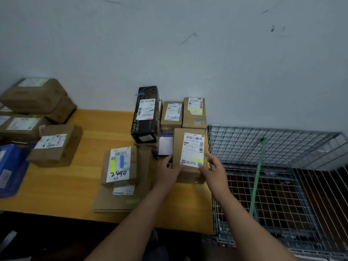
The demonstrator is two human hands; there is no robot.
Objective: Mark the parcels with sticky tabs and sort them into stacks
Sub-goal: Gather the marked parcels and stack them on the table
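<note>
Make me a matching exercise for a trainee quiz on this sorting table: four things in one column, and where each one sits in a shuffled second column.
Things:
1. black box
2. parcel marked 2490
3. wire cage
4. blue bag

Places:
A. far left edge of the table
B. beside the table's right end
C. standing upright by the wall
D. lying on a flat cardboard mailer

Pairs: 1-C, 2-D, 3-B, 4-A
</note>
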